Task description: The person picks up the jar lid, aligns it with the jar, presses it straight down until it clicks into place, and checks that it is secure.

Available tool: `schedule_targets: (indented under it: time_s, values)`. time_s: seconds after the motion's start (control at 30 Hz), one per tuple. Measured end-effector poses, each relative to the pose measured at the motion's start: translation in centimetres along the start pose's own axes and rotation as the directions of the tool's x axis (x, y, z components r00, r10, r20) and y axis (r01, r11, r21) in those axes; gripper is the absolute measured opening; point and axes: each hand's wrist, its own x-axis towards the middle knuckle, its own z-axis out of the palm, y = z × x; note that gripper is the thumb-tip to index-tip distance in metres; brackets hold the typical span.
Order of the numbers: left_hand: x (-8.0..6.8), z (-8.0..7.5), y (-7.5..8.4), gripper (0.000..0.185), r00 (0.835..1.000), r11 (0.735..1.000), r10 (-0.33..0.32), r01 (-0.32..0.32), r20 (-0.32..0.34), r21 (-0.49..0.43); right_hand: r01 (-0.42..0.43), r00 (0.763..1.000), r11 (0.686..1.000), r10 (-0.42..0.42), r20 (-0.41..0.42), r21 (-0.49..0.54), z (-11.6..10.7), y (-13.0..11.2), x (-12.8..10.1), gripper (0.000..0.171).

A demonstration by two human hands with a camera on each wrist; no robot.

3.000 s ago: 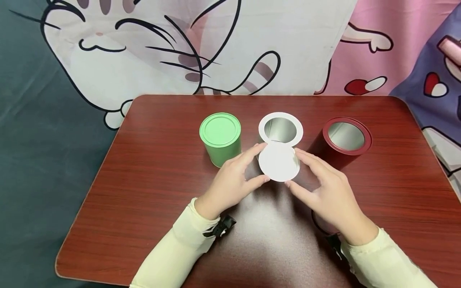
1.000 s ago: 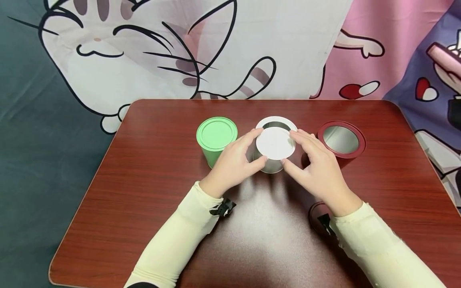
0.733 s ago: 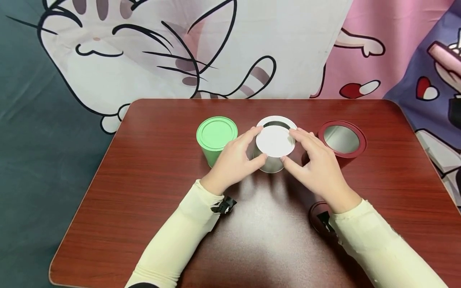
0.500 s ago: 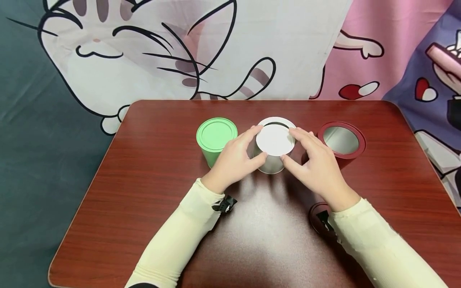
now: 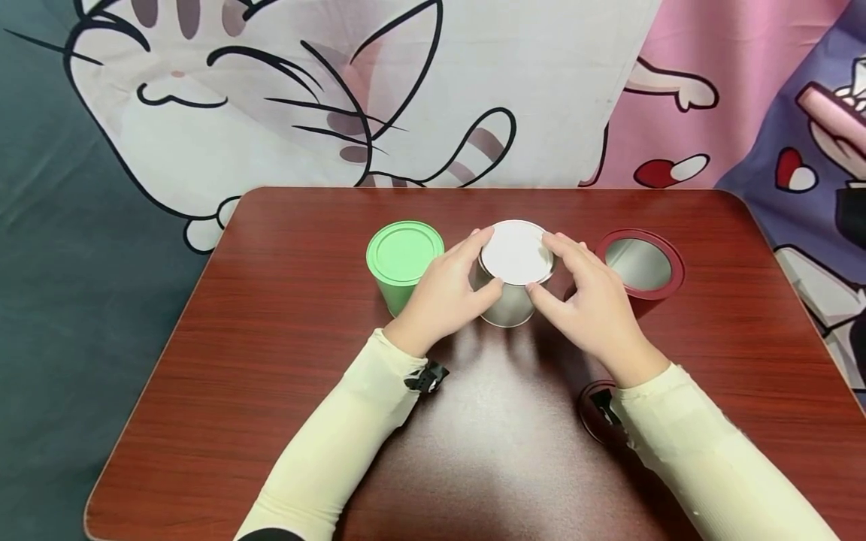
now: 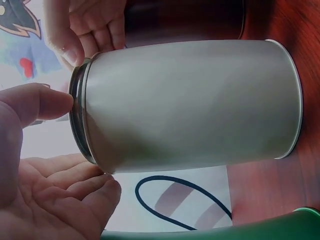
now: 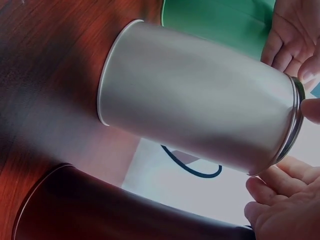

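Observation:
A silver-white can (image 5: pixel 509 306) stands upright at the middle of the table, with a round white-looking lid (image 5: pixel 517 252) over its mouth. In the left wrist view a thin gap shows between the lid's rim (image 6: pixel 79 112) and the can's top edge. My left hand (image 5: pixel 449 293) holds the lid's left side between thumb and fingers. On the opposite side my right hand (image 5: pixel 591 304) grips it the same way. Both thumbs are at the lid's near edge, with the fingers reaching around toward the back. The can's body (image 7: pixel 195 95) touches the table with its base.
Left of the silver can is a green can (image 5: pixel 406 255) with its green lid on. To the right stands a dark red can (image 5: pixel 639 263) with an uncovered mouth. A dark red round lid (image 5: pixel 587 421) lies on the table (image 5: pixel 237 376), partly hidden by my right wrist.
Both hands have carried the lid away from me, from in front of the can to over its mouth. The dark opening behind the lid has narrowed and is now covered.

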Motion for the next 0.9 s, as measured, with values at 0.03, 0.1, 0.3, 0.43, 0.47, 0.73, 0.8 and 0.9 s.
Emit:
schedule_targets:
  time_s: [0.03,0.1,0.3,0.43,0.47,0.73,0.8,0.9]
  values:
    - [0.05,0.01,0.00,0.066,1.000,1.000,-0.002,0.002,0.001,0.002,0.001,1.000,1.000,-0.001,-0.001,0.002,0.03,-0.02,0.07,0.059]
    - [0.13,0.05,-0.03,0.067,1.000,1.000,-0.008,0.008,0.001,0.005,0.001,1.000,1.000,-0.001,-0.002,0.007,0.10,-0.08,0.19,0.059]
    - [0.42,0.27,-0.07,0.070,0.999,0.999,-0.037,0.037,-0.001,-0.003,-0.001,1.000,1.000,0.001,0.009,0.011,0.18,-0.38,0.42,0.058]
    - [0.66,0.48,0.06,0.071,0.998,0.998,-0.058,0.058,-0.001,-0.015,-0.025,0.999,1.000,0.025,0.029,0.013,0.14,-0.52,0.52,0.057]
    - [0.70,0.51,0.10,0.071,0.998,0.998,-0.063,0.063,0.001,-0.016,-0.030,0.999,0.999,0.029,0.033,0.012,0.13,-0.54,0.53,0.057]
    - [0.74,0.60,0.09,0.072,0.997,0.997,-0.081,0.081,0.008,-0.020,-0.063,0.997,0.998,0.062,0.053,0.009,0.15,-0.59,0.48,0.059]
    - [0.71,0.58,0.10,0.072,0.996,0.996,-0.086,0.086,0.010,-0.024,-0.072,0.996,0.997,0.072,0.056,0.007,0.19,-0.60,0.46,0.060]
    - [0.69,0.61,0.09,0.072,0.996,0.996,-0.087,0.087,0.010,-0.030,-0.081,0.995,0.997,0.081,0.060,0.004,0.23,-0.60,0.44,0.061]
